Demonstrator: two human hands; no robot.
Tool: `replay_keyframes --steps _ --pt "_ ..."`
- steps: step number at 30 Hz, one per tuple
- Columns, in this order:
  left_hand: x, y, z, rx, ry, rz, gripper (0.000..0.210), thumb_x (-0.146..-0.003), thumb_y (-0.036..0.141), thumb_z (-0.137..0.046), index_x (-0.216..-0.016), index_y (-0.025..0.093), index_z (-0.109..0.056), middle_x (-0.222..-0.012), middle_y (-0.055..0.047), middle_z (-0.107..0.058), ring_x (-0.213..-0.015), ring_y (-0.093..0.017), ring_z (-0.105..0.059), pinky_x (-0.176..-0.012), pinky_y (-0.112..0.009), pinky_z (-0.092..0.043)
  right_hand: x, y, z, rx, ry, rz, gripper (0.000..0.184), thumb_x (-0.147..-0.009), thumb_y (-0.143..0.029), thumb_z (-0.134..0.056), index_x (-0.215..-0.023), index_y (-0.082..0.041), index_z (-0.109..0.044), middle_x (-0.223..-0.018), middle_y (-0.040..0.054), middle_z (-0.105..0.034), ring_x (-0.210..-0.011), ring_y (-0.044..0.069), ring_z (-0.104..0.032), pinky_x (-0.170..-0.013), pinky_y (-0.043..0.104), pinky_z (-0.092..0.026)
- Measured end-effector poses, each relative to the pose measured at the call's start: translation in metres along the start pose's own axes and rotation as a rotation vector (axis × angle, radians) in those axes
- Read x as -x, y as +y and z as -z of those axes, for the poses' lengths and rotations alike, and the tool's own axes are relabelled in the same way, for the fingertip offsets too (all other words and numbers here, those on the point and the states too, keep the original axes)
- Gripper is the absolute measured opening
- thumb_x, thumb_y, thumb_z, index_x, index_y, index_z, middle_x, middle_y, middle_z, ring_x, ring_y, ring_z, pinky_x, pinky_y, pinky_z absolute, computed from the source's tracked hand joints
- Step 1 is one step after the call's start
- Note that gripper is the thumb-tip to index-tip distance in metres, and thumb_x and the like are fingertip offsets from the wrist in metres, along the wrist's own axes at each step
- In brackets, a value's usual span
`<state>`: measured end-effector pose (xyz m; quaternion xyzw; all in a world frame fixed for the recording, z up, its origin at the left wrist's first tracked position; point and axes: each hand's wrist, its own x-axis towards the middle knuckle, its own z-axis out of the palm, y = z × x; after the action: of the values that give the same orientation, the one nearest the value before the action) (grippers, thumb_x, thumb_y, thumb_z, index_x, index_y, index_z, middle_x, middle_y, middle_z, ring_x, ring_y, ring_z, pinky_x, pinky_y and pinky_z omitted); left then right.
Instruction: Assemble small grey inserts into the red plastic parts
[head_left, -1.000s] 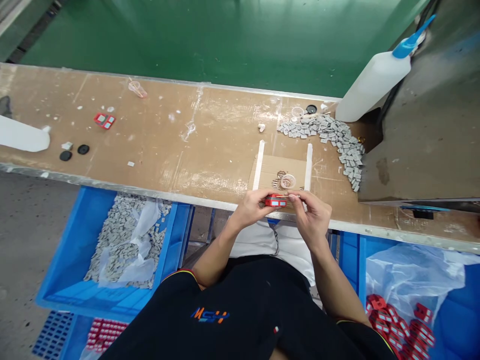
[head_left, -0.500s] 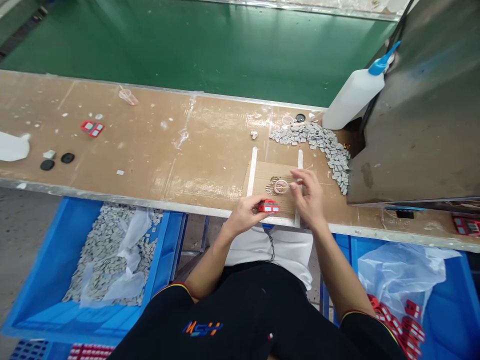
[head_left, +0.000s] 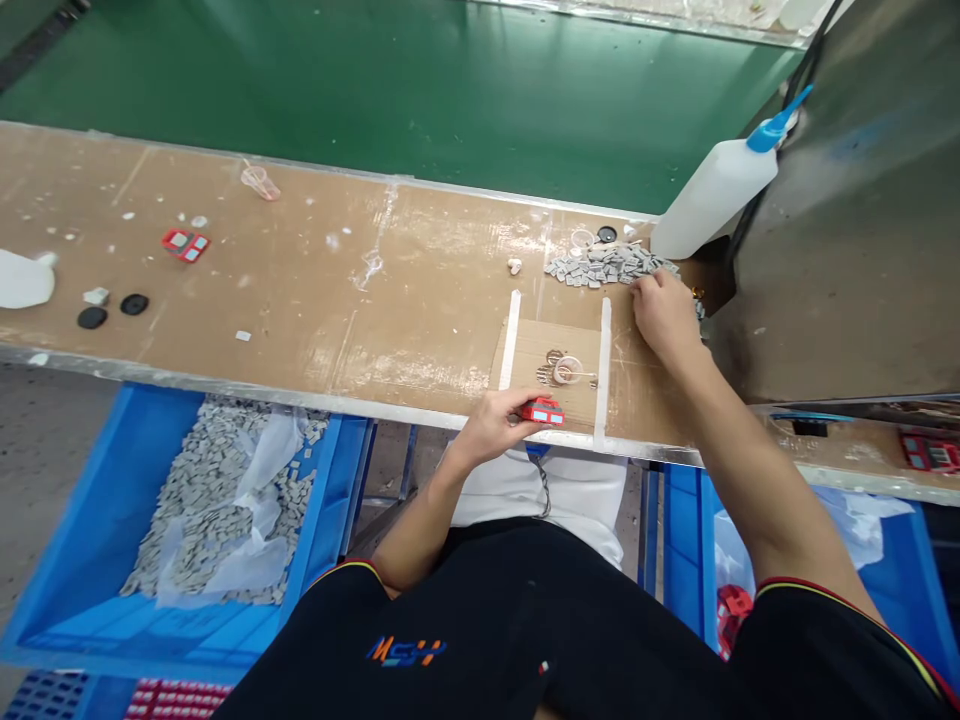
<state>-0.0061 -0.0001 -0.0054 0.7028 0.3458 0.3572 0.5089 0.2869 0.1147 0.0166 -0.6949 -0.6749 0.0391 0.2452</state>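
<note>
Our left hand (head_left: pixel 495 422) is pinching a boxy red piece (head_left: pixel 543 412), long axis sideways; our right hand (head_left: pixel 666 312), grip unclear, is touching flat tiles (head_left: pixel 600 267).

A brown-topped bench (head_left: pixel 420 310) with small parts, cups and bottles along it.
The top is shiny and spotted with white specks. Toward its left end lie a white bottle (head_left: pixel 26 280), two black discs (head_left: pixel 134 304), a white lump (head_left: pixel 96 296), a red piece (head_left: pixel 186 245) with pale panels and, near the far edge, a clear cup (head_left: pixel 261 182) on its side; a lone pale tile (head_left: pixel 243 336) sits nearer the front edge. Right of the middle, two white tape strips (head_left: pixel 603 370) cross a cardboard sheet (head_left: pixel 529 345) bearing a small round tub (head_left: pixel 568 371). Beyond it spread loose grey tiles (head_left: pixel 600 266), beside a blue-tipped bottle (head_left: pixel 709 200).
</note>
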Motion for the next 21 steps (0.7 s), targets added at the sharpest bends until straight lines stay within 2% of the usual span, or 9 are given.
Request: replay_keyframes --steps 2,5,8,12,16,21 --pt "0.001 -0.003 0.001 0.014 -0.010 -0.026 0.040 -0.086 0.017 -0.070 -0.125 0.015 -0.069 -0.108 -0.012 -0.079 -0.093 -0.019 -0.076 -0.084 -0.032 -0.064 0.020 -0.014 0.018 -0.071 0.037 -0.004 0.013 -0.085 -0.015 -0.054 -0.082 -0.018 -0.066 -0.087 0.0096 -0.065 -0.083 0.024 -0.061 -0.085 0.043 -0.050" --pt "0.001 -0.004 0.004 0.009 -0.033 -0.059 0.042 -0.087 0.015 -0.067 -0.129 0.017 -0.067 -0.110 -0.012 -0.079 -0.095 -0.019 -0.076 -0.086 -0.033 -0.064 0.066 -0.046 0.047 -0.315 0.071 -0.025 0.010 -0.089 -0.023 -0.058 -0.087 -0.021 -0.068 -0.086 0.0057 -0.067 -0.078 0.020 -0.063 -0.076 0.036 -0.053" --pt "0.002 -0.004 0.004 0.047 -0.065 -0.018 0.042 -0.087 0.015 -0.066 -0.129 0.016 -0.065 -0.110 -0.011 -0.078 -0.091 -0.018 -0.076 -0.082 -0.030 -0.064 0.114 -0.081 0.060 -0.539 -0.033 -0.024 0.009 -0.090 -0.026 -0.061 -0.088 -0.022 -0.069 -0.085 0.0042 -0.069 -0.077 0.018 -0.065 -0.069 0.032 -0.053" --pt "0.002 -0.003 0.003 0.105 -0.088 0.042 0.032 -0.085 0.017 -0.069 -0.117 0.015 -0.067 -0.108 -0.010 -0.077 -0.091 -0.017 -0.076 -0.082 -0.028 -0.063 0.149 -0.107 0.047 -0.625 -0.178 0.031 0.012 -0.092 -0.026 -0.060 -0.087 -0.021 -0.070 -0.083 0.0043 -0.069 -0.074 0.017 -0.064 -0.065 0.029 -0.052" --pt "0.002 -0.002 0.002 0.082 -0.087 0.048 0.024 -0.085 0.021 -0.071 -0.109 0.016 -0.068 -0.102 -0.008 -0.077 -0.088 -0.017 -0.075 -0.079 -0.026 -0.062 0.151 -0.109 0.030 -0.580 -0.213 0.068 0.015 -0.093 -0.024 -0.058 -0.087 -0.022 -0.071 -0.080 0.0043 -0.070 -0.071 0.017 -0.063 -0.065 0.029 -0.051" --pt "0.002 -0.001 0.003 0.002 -0.085 0.034 0.022 -0.085 0.020 -0.071 -0.106 0.016 -0.069 -0.097 -0.006 -0.077 -0.084 -0.016 -0.073 -0.076 -0.026 -0.060 0.151 -0.108 0.027 -0.569 -0.228 0.075 0.015 -0.093 -0.023 -0.058 -0.087 -0.022 -0.072 -0.077 0.0035 -0.068 -0.068 0.017 -0.061 -0.064 0.028 -0.049"
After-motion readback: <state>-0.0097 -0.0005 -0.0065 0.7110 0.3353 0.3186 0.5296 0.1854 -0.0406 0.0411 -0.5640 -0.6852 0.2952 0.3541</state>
